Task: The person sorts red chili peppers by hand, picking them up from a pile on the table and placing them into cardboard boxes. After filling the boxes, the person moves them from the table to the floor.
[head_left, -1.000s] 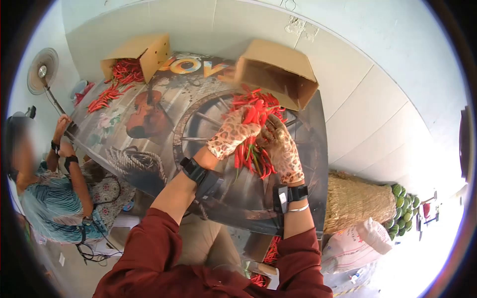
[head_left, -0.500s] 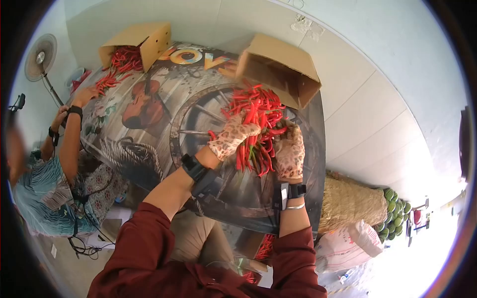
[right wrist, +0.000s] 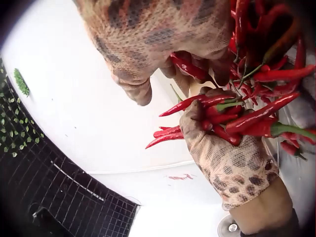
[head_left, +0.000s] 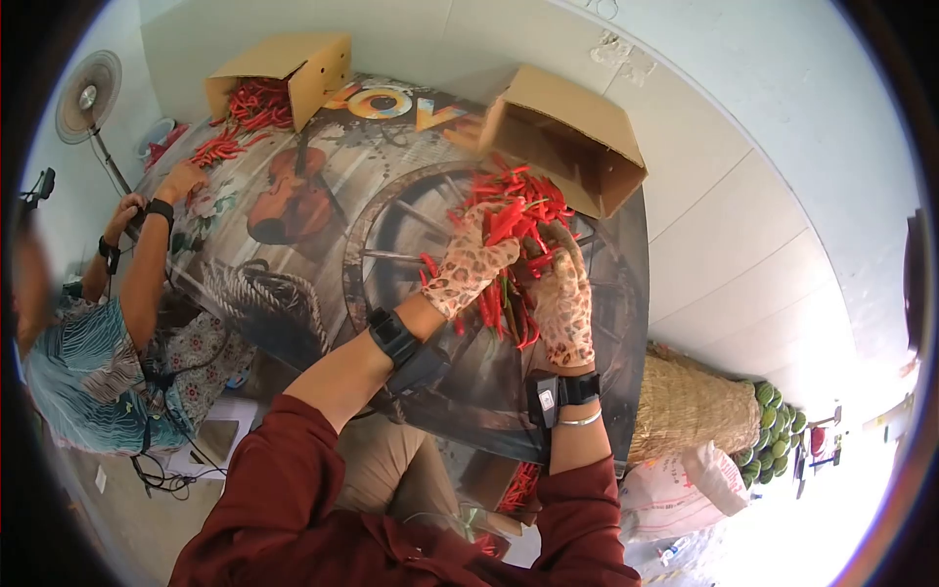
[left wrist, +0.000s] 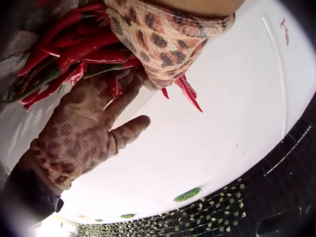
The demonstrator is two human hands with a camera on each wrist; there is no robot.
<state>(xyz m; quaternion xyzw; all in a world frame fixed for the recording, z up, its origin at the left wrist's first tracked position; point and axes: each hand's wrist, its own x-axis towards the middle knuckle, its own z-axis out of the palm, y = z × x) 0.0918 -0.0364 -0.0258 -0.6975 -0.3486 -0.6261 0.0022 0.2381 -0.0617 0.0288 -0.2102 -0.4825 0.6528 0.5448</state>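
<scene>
My gloved left hand [head_left: 471, 266] grips a bunch of red chili peppers [right wrist: 222, 111], their tips and green stems poking out past the thumb. Facing it, my gloved right hand [head_left: 562, 308] bends its fingers round a red chili pepper [right wrist: 190, 66], close beside the bunch. In the right wrist view the right thumb stands apart from that chili. Beyond both hands lies a heap of red chilies [head_left: 533, 186] on the printed tabletop [head_left: 391, 303]. More chilies [head_left: 518, 328] lie between the wrists, partly covered by the hands.
An open cardboard box [head_left: 562, 127] lies on its side behind the heap. Another box [head_left: 318, 83] at the far left spills chilies. A second person's hand [head_left: 181, 183] reaches to those chilies. Below the table edge sits a box of chilies [head_left: 518, 486]; a white sack [head_left: 685, 494] stands right.
My right hand moved away from the bunch, then came back beside it. My left hand keeps its grip. The second person's hand moved from near the fan to the chilies at left.
</scene>
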